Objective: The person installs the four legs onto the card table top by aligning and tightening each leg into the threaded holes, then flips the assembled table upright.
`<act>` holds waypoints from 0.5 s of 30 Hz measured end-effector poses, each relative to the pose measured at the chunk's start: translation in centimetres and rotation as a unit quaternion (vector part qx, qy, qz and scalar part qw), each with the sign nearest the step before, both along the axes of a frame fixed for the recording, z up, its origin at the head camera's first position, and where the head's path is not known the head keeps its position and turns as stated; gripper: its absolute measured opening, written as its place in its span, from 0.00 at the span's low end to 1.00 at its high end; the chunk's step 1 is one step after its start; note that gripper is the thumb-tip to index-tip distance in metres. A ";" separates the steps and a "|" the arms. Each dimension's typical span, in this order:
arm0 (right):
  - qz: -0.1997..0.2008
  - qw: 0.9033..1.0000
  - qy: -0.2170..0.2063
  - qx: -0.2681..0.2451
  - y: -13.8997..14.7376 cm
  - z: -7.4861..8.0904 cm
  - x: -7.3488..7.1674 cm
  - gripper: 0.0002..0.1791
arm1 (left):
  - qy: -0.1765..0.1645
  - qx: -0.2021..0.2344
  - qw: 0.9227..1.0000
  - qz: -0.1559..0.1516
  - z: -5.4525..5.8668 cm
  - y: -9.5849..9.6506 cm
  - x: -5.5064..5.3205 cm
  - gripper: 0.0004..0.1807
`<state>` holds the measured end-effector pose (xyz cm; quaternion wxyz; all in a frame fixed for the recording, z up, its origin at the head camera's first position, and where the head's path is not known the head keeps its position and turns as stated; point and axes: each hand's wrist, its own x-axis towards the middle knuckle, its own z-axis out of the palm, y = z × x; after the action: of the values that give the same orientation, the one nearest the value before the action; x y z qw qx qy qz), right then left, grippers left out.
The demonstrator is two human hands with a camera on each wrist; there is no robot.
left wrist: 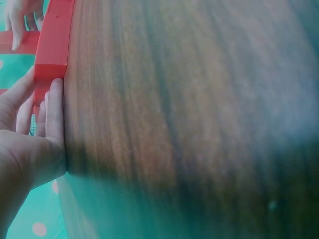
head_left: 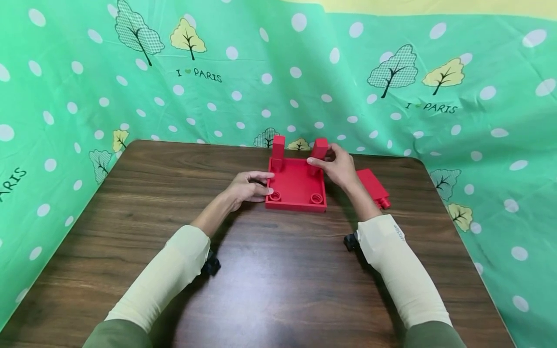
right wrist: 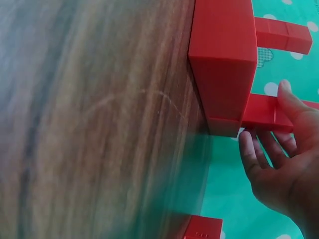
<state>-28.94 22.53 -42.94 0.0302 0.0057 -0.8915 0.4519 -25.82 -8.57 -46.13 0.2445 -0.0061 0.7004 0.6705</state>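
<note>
A shallow red square tabletop lies with its rim up, like an upturned toy table. Threaded round sockets show in its two near corners. At the far left corner stands a red leg. Another red leg rises at the far right corner, and my right hand holds it between thumb and fingers. My left hand grips the tabletop's left side, its fingertips at the rim. The left wrist view shows these fingers along the red side wall.
Right of the tabletop, partly behind my right forearm, lie more red pieces with threaded ends. The brown wooden table has its far edge close behind the legs. A green dotted cloth hangs beyond it.
</note>
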 end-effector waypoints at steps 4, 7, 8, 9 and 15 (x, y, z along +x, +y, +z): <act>-0.007 1.000 -0.001 -0.004 -0.3 0.0 -0.1 0.34 | 0.002 0.002 1.000 0.000 0.0 0.0 0.0 0.34; -0.015 1.000 0.002 -0.001 -0.5 0.0 -0.1 0.34 | 0.002 0.002 1.000 -0.001 0.1 0.0 0.0 0.34; -0.017 1.000 0.003 0.000 -0.5 0.0 -0.1 0.33 | 0.002 0.003 1.000 -0.001 0.2 0.0 0.0 0.34; -0.019 1.000 0.004 0.002 -0.6 0.0 -0.1 0.33 | 0.002 0.002 1.000 -0.001 0.2 0.0 0.1 0.34; -0.025 1.000 0.007 0.006 -0.8 -0.1 -0.1 0.32 | 0.001 0.000 1.000 0.000 0.1 0.0 0.1 0.34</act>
<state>-29.03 21.76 -43.02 0.0481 -0.0136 -0.8937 0.4458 -25.73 -8.58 -46.00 0.2440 -0.0051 0.7008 0.6703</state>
